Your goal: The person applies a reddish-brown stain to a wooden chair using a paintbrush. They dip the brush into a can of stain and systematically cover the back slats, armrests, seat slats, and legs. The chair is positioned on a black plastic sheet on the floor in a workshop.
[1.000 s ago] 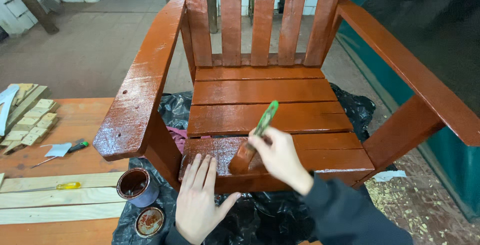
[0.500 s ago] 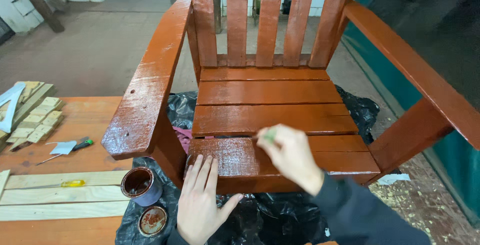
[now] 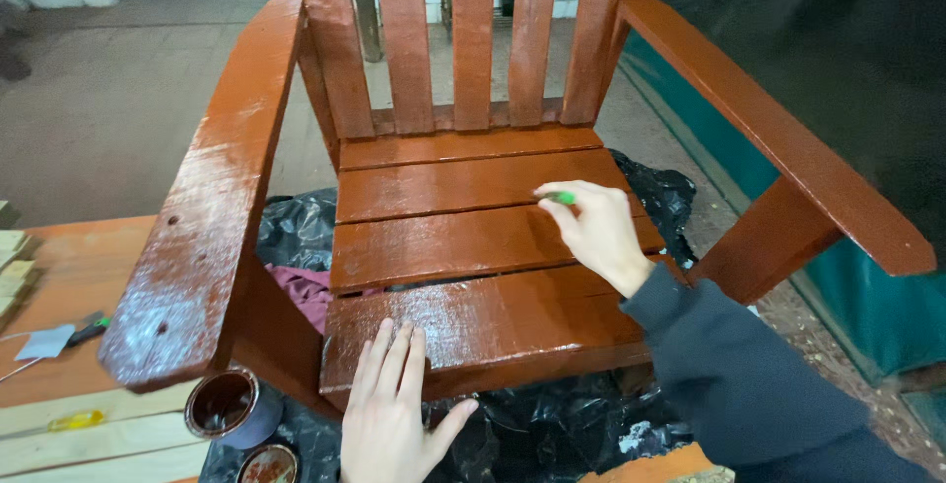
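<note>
A slatted wooden chair (image 3: 463, 187), coated in glossy red-brown paint, fills the middle of the view. My left hand (image 3: 394, 414) lies flat with fingers spread on the front seat slat (image 3: 512, 320). My right hand (image 3: 596, 232) hovers over the middle seat slats, fingers closed around a green-handled brush (image 3: 560, 197); only the green tip shows past my fingers and the bristles are hidden. An open tin of brown paint (image 3: 229, 406) stands under the left armrest (image 3: 212, 217), with its lid (image 3: 268, 465) beside it.
Black plastic sheeting (image 3: 552, 434) lies under the chair, with a dark red cloth (image 3: 301, 291) on it. A wooden bench top (image 3: 79, 276) at the left carries planks (image 3: 89, 444), a small tool and wood offcuts. A teal wall (image 3: 857, 286) stands close at the right.
My right hand has turned the brush from standing upright over the front slat to tucked low in the fingers, and moved back toward the middle slats. The left hand stayed flat.
</note>
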